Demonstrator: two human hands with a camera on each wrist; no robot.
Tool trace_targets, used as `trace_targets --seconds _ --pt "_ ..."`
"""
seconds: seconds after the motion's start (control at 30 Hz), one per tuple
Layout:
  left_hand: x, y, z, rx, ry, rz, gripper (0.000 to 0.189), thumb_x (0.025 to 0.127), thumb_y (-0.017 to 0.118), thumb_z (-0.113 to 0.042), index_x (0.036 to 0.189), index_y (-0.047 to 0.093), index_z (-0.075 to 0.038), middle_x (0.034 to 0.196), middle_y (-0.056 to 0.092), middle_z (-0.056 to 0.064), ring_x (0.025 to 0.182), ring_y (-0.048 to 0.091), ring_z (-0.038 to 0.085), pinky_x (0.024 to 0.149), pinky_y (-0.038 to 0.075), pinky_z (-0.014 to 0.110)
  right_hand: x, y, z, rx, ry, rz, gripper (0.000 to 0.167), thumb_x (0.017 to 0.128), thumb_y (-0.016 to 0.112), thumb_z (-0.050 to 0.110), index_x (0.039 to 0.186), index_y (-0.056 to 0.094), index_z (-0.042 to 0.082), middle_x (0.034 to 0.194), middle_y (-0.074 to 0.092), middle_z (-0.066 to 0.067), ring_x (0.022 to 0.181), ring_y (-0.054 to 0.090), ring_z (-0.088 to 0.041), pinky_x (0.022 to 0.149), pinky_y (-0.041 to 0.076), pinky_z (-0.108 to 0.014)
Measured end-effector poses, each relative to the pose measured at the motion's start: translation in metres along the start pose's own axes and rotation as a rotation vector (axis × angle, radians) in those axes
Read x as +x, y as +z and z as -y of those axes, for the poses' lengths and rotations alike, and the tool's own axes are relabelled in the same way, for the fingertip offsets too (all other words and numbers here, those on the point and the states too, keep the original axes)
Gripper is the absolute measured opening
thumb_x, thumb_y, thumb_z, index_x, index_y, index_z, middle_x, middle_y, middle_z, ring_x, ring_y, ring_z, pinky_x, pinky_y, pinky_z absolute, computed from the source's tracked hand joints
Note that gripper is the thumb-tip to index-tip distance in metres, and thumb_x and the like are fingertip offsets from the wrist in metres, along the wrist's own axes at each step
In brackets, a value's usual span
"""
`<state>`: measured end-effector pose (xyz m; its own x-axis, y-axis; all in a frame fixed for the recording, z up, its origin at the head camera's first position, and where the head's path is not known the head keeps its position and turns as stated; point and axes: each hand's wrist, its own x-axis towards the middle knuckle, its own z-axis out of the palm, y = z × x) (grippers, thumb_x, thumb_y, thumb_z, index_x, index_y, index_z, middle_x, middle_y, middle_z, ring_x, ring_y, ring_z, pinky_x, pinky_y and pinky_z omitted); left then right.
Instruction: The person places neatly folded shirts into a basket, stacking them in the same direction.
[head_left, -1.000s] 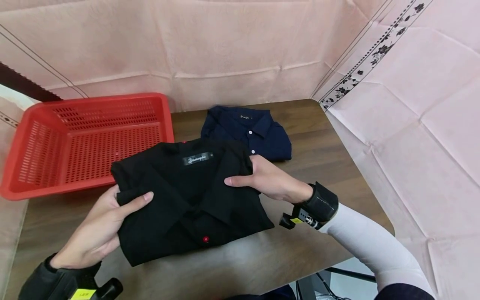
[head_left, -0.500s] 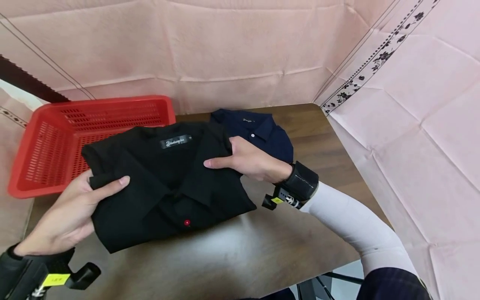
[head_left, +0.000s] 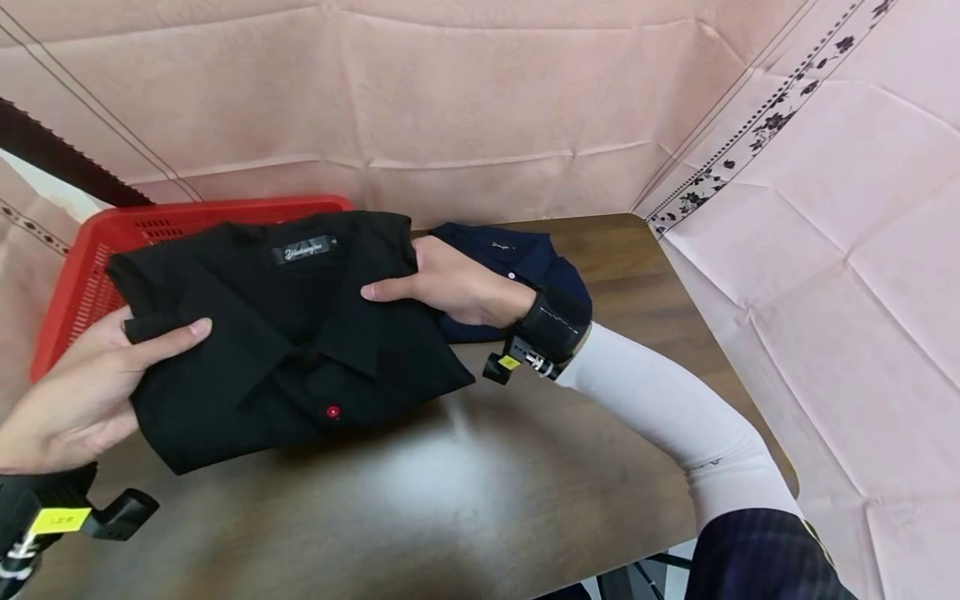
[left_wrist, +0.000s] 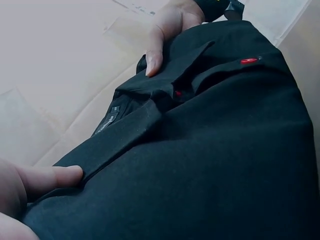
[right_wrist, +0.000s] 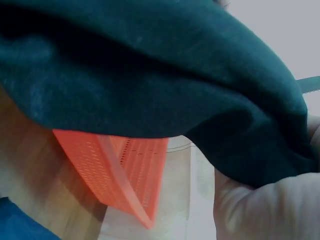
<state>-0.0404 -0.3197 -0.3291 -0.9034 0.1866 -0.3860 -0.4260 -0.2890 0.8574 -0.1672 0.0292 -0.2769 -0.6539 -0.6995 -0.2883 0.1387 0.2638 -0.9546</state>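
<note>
A folded black shirt point(head_left: 277, 350) with a collar label and a red button is held up over the table in the head view. My left hand point(head_left: 82, 392) grips its left edge, thumb on top and fingers underneath. At the upper right edge my right hand point(head_left: 457, 279) pinches it the same way. The shirt covers most of the red basket point(head_left: 56, 325) behind it. In the left wrist view the shirt front point(left_wrist: 215, 145) fills the frame between both thumbs. From the right wrist, the shirt's underside point(right_wrist: 150, 95) hangs above the basket's wall point(right_wrist: 85, 162).
A folded navy shirt point(head_left: 558, 275) lies at the back of the wooden table point(head_left: 450, 492), partly behind my right hand. Pink cloth point(head_left: 480, 100) hangs behind the table, and a pale cloth with a floral border point(head_left: 862, 292) lines the right side.
Both hands have carried the black shirt left and toward the back, so it now hides most of the red basket. The grip looks the same. The navy shirt stays on the table.
</note>
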Motion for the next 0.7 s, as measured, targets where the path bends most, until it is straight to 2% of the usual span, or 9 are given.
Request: trace_targets --seconds 0.2,0.27,0.47,0.57,0.7 --pt "0.003 -0.011 -0.017 0.121 -0.012 -0.099 0.044 0.11 0.058 -0.017 0.146 0.039 -0.033 0.125 0.07 -0.021 0.104 0.074 0.009 0.079 0.066 0.035 0.019 0.004 0.014 -0.031 -0.023 0.003 0.041 0.098 0.076 0.009 0.134 0.059 0.001 0.126 0.067 -0.01 0.109 0.069 -0.019 0.097 0.057 -0.03" --pt "0.005 -0.014 -0.023 0.142 -0.013 -0.114 0.042 0.11 0.059 -0.019 0.144 0.04 -0.033 0.121 0.071 -0.022 0.101 0.074 0.006 0.076 0.066 0.035 0.026 0.005 0.019 -0.047 -0.018 -0.005 0.041 0.097 0.077 0.01 0.133 0.059 0.002 0.126 0.067 -0.01 0.109 0.068 -0.019 0.097 0.057 -0.029" --pt "0.012 -0.022 -0.035 0.071 0.062 -0.158 0.039 0.108 0.061 -0.009 0.139 0.048 -0.03 0.113 0.074 -0.017 0.095 0.076 0.006 0.067 0.066 0.035 0.044 0.009 0.035 -0.191 -0.008 -0.072 0.041 0.097 0.08 0.019 0.129 0.059 0.006 0.124 0.064 -0.005 0.111 0.063 -0.015 0.095 0.052 -0.023" --pt "0.016 -0.029 -0.038 0.021 0.115 -0.169 0.039 0.106 0.061 -0.004 0.135 0.057 -0.03 0.114 0.074 -0.017 0.095 0.076 0.006 0.066 0.066 0.034 0.053 0.012 0.041 -0.27 -0.022 -0.088 0.048 0.097 0.08 0.023 0.135 0.056 0.006 0.128 0.061 -0.003 0.115 0.058 -0.013 0.096 0.049 -0.02" --pt "0.026 -0.04 -0.043 -0.058 0.174 -0.15 0.042 0.105 0.06 0.0 0.136 0.06 -0.029 0.117 0.075 -0.015 0.099 0.076 0.007 0.068 0.066 0.034 0.063 0.015 0.048 -0.338 -0.037 -0.118 0.061 0.097 0.08 0.027 0.145 0.049 0.006 0.135 0.056 0.0 0.12 0.052 -0.01 0.1 0.044 -0.018"
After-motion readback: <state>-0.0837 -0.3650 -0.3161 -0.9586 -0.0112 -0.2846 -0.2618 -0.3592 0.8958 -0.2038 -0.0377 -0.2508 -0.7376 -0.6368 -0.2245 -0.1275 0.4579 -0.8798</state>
